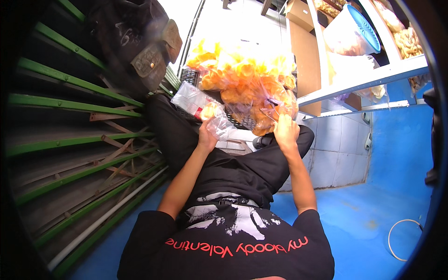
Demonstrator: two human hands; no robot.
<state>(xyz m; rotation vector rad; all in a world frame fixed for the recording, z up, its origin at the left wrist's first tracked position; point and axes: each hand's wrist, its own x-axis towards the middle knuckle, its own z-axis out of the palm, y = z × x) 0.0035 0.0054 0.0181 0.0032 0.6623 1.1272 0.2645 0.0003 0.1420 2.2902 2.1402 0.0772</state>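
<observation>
The left hand (206,136) pinches the lower part of a clear bag (189,98), which slants up and left from it and shows something orange and red inside. The right hand (286,131) has its fingers bunched against the lower right edge of the big bag (240,95) of orange chips; whether they grip the plastic or a chip, I cannot tell. The big bag lies on a black crate (189,75), just beyond the person's bent knees. To the right stands a white shelf (364,77) with a blue-lidded tub (345,35); to the left, a green gate (77,103) with a dark bag (119,42) near its top.
</observation>
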